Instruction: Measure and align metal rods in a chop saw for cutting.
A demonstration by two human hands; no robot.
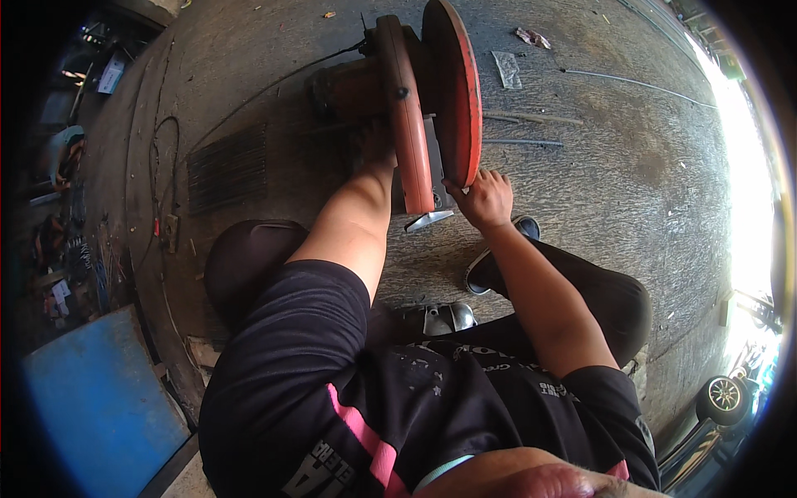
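A red cut-off saw (404, 100) stands on the floor in front of me, with a long red handle arm, a dark motor on its left and a large round red guard (466, 91) on its right. My right hand (488, 202) is at the guard's near lower edge, thumb on one side and bent fingers on the other, closed on the rim. Behind the handle arm, under the motor, my left hand (375, 143) lies in shadow; its fingers are hidden. A metal lever (428, 221) juts out below the handle arm's near end.
A dark cable (274, 87) runs left from the saw. Thin metal rods (527, 143) and a clear plastic bag (507, 70) lie to the right. A slatted grate (226, 170) is left of the saw. At lower left stands a blue panel (108, 407); a vehicle wheel (724, 397) shows at lower right.
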